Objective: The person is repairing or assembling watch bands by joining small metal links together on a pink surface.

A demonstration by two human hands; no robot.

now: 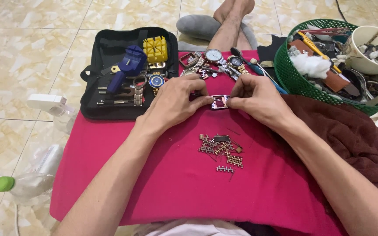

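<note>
Loose band links (221, 150) lie nearest; both hands' grips, left (176, 102) and right (253, 99), pinch 1 square watch case (220, 102).

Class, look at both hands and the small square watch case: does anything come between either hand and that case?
Nothing visible does. The left hand and right hand both pinch the square watch case directly, above the red cloth.

Both hands, left (178, 102) and right (252, 98), pinch a square watch case (220, 102) (over red cloth (162, 175))
</note>
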